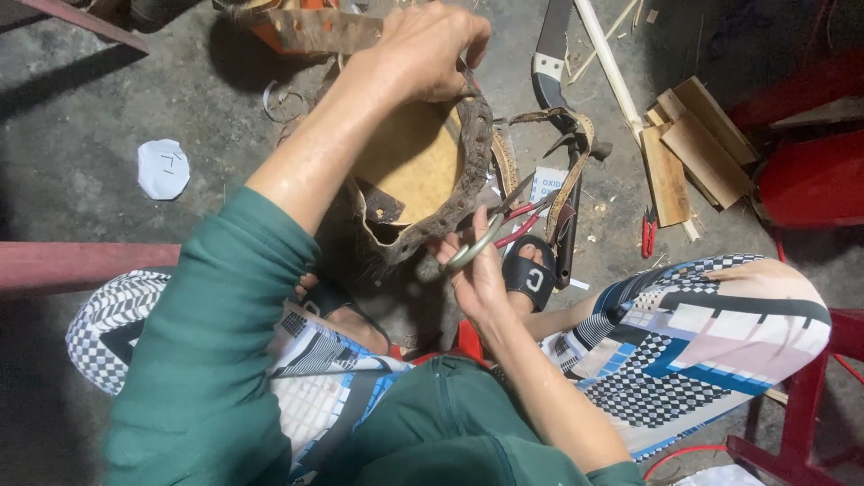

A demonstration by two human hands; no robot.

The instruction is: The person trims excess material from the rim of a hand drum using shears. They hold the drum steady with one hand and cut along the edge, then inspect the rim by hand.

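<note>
My left hand [423, 54] grips the upper rim of a brown piece of leather or hide [418, 166], holding it upright in front of my knees. Its edge is rough and dark, and a cut strip [576, 157] trails off to the right. My right hand [481, 265] holds a pair of large shears [490, 234] with grey loop handles and red inner grips. The blades point up to the right and meet the lower edge of the hide.
I sit on a concrete floor [108, 99] in patterned trousers and black sandals [531, 279]. A hand saw [549, 49], thin sticks, several wooden slats [693, 148], small red snips [648, 232] and a white paper scrap [163, 168] lie around. Red furniture [810, 180] stands at right.
</note>
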